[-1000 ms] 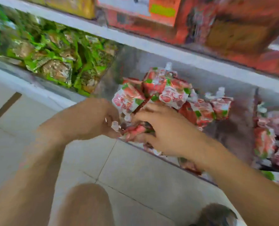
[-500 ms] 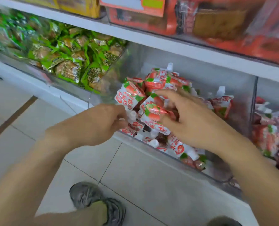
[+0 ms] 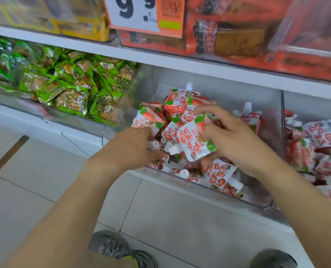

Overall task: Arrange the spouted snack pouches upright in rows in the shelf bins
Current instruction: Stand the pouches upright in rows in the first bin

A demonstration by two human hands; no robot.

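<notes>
Beside the clear bin (image 3: 215,182), green snack packets (image 3: 71,88) crowd the left hand (image 3: 129,147).

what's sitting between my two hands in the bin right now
In the head view, between the left hand and right hand lie spouted pouches, white caps pointing down toward the bin's front.

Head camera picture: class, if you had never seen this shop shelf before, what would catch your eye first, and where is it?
First, the jumble of red-and-white strawberry pouches heaped in the clear middle bin, spouts pointing every way. Over it, the right hand grips one pouch with its spout turned down, while the left hand reaches into the bin's front left corner. Bright green snack packs fill the bin to the left, and an orange price sign hangs above.
</notes>
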